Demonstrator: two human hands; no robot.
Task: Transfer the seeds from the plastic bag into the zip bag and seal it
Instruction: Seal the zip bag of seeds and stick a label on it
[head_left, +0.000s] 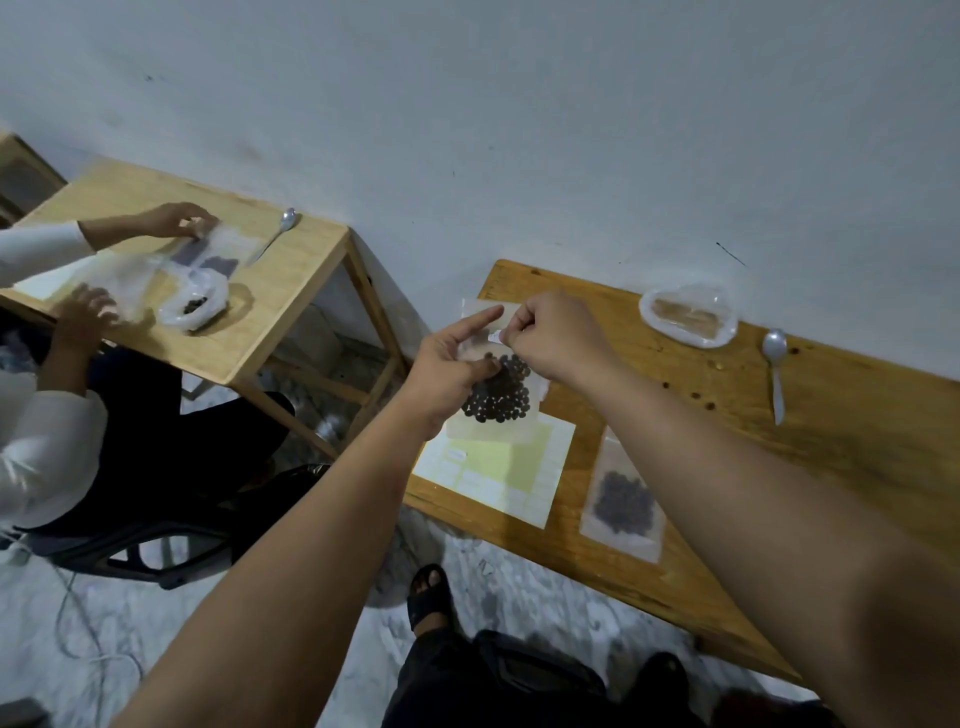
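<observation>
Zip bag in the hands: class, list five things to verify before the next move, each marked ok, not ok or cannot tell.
1. The seeds sit inside the zip bag: ok.
2. The left hand holds the bag's side: ok.
3. The fingers of the right hand pinch its top edge: ok.
4. The zip is pressed shut along its whole length: cannot tell.
5. The plastic bag on the table shows no dark seeds: ok.
</observation>
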